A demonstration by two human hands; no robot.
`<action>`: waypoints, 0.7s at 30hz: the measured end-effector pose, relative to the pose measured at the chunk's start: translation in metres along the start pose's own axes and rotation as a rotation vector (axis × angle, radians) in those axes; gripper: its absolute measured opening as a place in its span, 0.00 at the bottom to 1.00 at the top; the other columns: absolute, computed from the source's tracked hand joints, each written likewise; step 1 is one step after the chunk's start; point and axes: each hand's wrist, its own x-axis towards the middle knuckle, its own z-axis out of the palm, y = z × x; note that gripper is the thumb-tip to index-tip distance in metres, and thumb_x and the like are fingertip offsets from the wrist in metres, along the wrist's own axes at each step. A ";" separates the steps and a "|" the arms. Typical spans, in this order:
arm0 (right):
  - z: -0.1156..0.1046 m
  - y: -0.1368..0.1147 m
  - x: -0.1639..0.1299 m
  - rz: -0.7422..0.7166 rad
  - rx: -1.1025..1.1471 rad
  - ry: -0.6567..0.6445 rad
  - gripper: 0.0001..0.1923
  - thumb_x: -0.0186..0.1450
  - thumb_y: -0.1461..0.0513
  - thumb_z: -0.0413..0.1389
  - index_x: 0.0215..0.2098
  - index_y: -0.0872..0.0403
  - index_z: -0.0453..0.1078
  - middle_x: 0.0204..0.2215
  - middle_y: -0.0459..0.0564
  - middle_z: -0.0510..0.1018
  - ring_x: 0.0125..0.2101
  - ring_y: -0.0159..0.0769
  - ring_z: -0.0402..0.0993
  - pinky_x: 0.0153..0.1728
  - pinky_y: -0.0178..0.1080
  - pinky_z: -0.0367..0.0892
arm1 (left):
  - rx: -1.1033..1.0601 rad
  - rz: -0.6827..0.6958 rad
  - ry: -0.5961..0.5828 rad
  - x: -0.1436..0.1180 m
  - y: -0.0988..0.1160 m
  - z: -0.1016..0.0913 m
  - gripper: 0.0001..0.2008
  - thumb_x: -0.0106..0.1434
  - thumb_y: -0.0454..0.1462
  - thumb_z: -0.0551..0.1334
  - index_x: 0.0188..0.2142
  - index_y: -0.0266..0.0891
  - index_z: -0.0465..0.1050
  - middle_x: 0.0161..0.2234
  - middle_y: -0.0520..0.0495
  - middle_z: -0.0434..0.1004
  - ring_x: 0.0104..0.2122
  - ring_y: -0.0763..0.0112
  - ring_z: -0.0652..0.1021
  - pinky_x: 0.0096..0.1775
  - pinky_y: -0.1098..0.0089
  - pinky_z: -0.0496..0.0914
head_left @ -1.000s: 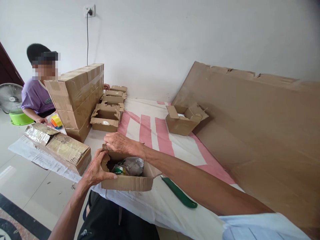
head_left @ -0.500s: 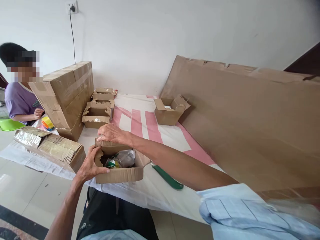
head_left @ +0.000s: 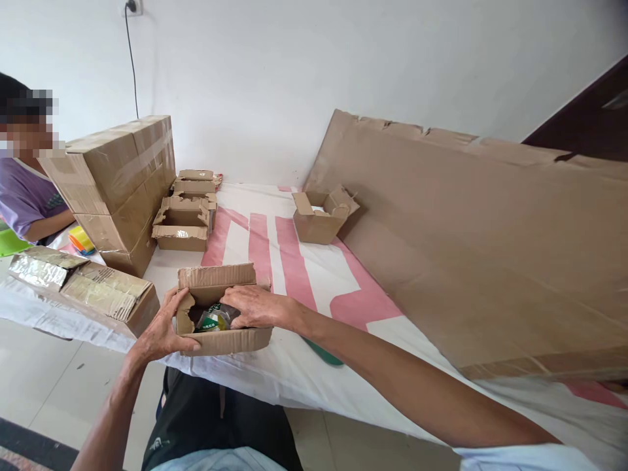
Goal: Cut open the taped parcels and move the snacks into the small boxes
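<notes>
At the far left sits a co-worker (head_left: 29, 196) in a purple top, a green basin (head_left: 12, 243) just below. Near the co-worker's arm, a yellow-and-orange roll (head_left: 81, 240) rests beside the stack (head_left: 130, 163), several brown boxes piled up and banded with clear tape. In front of both, a long carton (head_left: 105, 288) lies along the near edge of the worktop (head_left: 294, 358), its top flaps folded down and partly shiny with tape. A black cord (head_left: 131, 59) runs down the wall (head_left: 255, 85) from a socket (head_left: 137, 8) and passes out of sight behind the stack.

The left hand (head_left: 164, 330) grips the left end of the box (head_left: 226, 342), fingers over the end and thumb along the front rim. Farther back, open boxes (head_left: 180, 241) stand in a row alongside the stack.

The box sits upright on the worktop near its front edge, before the person's black trousers (head_left: 220, 418), with its back flap standing up. Inside lies a clear packet (head_left: 210, 318) with green and yellow on it. The right hand (head_left: 252, 306) reaches in from the right, fingers bent down at the packet; whether they pinch it, I cannot tell.

Under the right forearm, part of a green tool (head_left: 324, 353) shows. Farther back is a small box (head_left: 314, 230), flaps open, something white inside. Just beside it a big cardboard sheet (head_left: 441, 229) leans, filling the right side, with a dark panel (head_left: 589, 124) behind.
</notes>
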 end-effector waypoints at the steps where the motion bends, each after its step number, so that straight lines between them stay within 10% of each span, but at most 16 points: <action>1: 0.002 0.000 0.003 -0.012 -0.006 0.005 0.13 0.64 0.61 0.65 0.48 0.54 0.77 0.46 0.55 0.80 0.48 0.48 0.77 0.43 0.41 0.65 | 0.001 0.000 0.002 -0.001 0.001 0.000 0.60 0.49 0.56 0.80 0.75 0.45 0.56 0.74 0.34 0.50 0.73 0.34 0.58 0.72 0.38 0.56; 6: 0.007 0.000 0.015 -0.187 0.098 0.067 0.20 0.64 0.63 0.65 0.54 0.53 0.76 0.50 0.55 0.80 0.50 0.47 0.76 0.48 0.42 0.67 | 0.009 0.009 -0.002 -0.002 0.003 -0.003 0.60 0.49 0.55 0.80 0.74 0.44 0.56 0.74 0.32 0.51 0.73 0.35 0.59 0.71 0.38 0.56; 10: 0.019 -0.001 0.024 -0.266 0.133 0.101 0.02 0.65 0.66 0.63 0.36 0.54 0.79 0.40 0.51 0.81 0.44 0.43 0.76 0.43 0.40 0.66 | -0.007 0.010 -0.004 -0.001 0.001 -0.003 0.60 0.48 0.56 0.80 0.74 0.44 0.56 0.73 0.32 0.52 0.72 0.35 0.59 0.71 0.38 0.57; 16: 0.025 0.001 0.015 -0.214 0.185 0.259 0.10 0.68 0.70 0.57 0.32 0.55 0.78 0.37 0.50 0.82 0.38 0.37 0.77 0.40 0.38 0.66 | -0.018 0.001 0.034 0.000 -0.006 -0.006 0.61 0.46 0.54 0.82 0.73 0.44 0.57 0.71 0.33 0.57 0.71 0.35 0.61 0.71 0.36 0.55; 21: -0.003 0.013 -0.012 -0.202 0.769 0.556 0.12 0.70 0.56 0.60 0.34 0.52 0.82 0.31 0.49 0.82 0.37 0.41 0.78 0.40 0.40 0.71 | -0.024 -0.030 0.049 0.006 -0.005 -0.008 0.61 0.46 0.47 0.82 0.73 0.43 0.55 0.70 0.34 0.60 0.69 0.37 0.64 0.71 0.39 0.56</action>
